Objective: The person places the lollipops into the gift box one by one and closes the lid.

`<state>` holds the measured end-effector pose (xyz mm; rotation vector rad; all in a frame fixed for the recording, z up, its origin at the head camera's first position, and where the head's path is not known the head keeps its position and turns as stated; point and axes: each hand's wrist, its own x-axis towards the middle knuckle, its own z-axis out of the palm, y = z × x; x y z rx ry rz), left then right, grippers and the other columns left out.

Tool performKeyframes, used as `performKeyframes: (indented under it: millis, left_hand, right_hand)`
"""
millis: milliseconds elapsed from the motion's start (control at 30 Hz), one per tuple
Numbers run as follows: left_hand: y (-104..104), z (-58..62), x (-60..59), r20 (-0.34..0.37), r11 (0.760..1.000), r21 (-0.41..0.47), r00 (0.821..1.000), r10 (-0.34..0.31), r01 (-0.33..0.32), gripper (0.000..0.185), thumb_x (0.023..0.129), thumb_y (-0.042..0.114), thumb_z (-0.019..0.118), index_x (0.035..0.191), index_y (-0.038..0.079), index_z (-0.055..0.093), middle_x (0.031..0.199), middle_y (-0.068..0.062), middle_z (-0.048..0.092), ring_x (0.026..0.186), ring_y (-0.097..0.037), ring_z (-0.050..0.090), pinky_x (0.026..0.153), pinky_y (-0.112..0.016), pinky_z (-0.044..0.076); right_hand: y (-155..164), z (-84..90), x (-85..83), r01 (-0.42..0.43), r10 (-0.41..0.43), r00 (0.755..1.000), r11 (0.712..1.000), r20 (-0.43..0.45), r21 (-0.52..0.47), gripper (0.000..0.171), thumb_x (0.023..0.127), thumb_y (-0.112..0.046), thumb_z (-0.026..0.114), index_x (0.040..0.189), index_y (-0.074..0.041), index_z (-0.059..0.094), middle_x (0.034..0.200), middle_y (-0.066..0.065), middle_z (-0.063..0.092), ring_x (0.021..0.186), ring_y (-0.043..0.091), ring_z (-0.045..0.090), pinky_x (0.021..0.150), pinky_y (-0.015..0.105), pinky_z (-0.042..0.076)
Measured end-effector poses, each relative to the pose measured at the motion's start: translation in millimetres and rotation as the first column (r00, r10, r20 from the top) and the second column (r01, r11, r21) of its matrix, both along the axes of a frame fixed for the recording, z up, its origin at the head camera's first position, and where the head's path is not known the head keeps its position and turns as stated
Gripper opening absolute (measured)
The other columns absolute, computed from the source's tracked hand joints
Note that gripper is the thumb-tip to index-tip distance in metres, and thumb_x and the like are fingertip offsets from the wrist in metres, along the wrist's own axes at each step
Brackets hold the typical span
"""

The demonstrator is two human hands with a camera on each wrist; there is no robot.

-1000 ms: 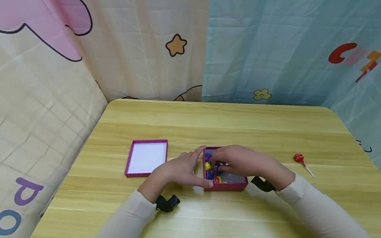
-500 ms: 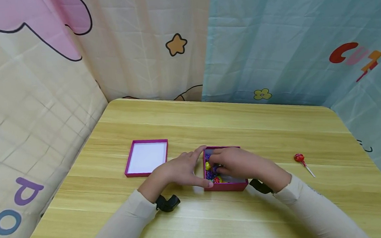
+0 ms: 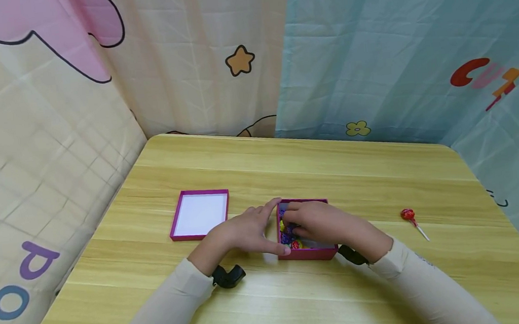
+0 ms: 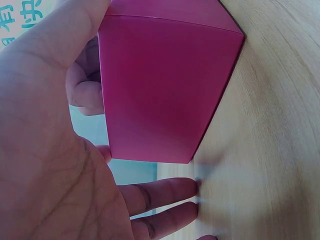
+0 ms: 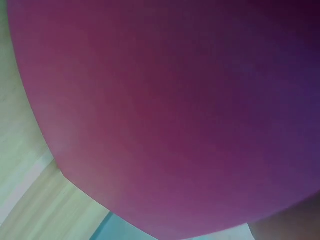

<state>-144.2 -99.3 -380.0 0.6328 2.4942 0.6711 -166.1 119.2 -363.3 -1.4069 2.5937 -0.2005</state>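
Observation:
An open magenta box sits mid-table in the head view, holding several wrapped lollipops, including a yellow-wrapped one and a red-wrapped one. My left hand grips the box's left side, thumb at the near corner and index finger at the far one. Its other fingers spread toward the table in the left wrist view. My right hand reaches into the box, fingers bent down, and pinches a purple-wrapped lollipop; its fingertips are partly hidden. The box wall fills the right wrist view.
A magenta-edged lid lies upturned, white inside showing, left of the box. One red lollipop with a white stick lies to the right. Printed curtains stand behind the wooden table.
My right hand has shifted slightly left inside the box, and the purple-wrapped lollipop at its fingertips has moved left too. My left hand, the lid and the red lollipop have stayed put.

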Motion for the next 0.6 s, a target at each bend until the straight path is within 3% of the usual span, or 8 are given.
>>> performKeyframes:
  millis: [300, 600]
  left_hand:
    - [1, -0.4, -0.1, -0.009, 1.000, 0.006, 1.000, -0.001, 0.001, 0.119, 0.073, 0.077, 0.068, 0.160, 0.026, 0.006, 0.159, -0.009, 0.031, 0.144, -0.032, 0.028, 0.110, -0.052, 0.033]
    - [0, -1.2, -0.3, -0.011, 1.000, 0.005, 1.000, 0.003, -0.003, 0.119, 0.072, 0.077, 0.068, 0.160, 0.028, 0.005, 0.159, -0.010, 0.030, 0.144, -0.035, 0.027, 0.110, -0.053, 0.032]
  right_hand:
    - [2, 2.7, 2.3, 0.013, -0.013, 0.999, 1.000, -0.030, -0.009, 0.020, 0.089, -0.024, 0.076, 0.105, -0.016, 0.067, 0.103, -0.002, 0.063, 0.090, 0.012, 0.057, 0.083, 0.031, 0.054]
    - [28, 13.9, 2.4, 0.078, -0.087, 0.995, 0.987, -0.054, -0.142, 0.018, 0.089, -0.014, 0.076, 0.105, -0.011, 0.070, 0.098, 0.001, 0.064, 0.083, 0.016, 0.061, 0.077, 0.034, 0.055]
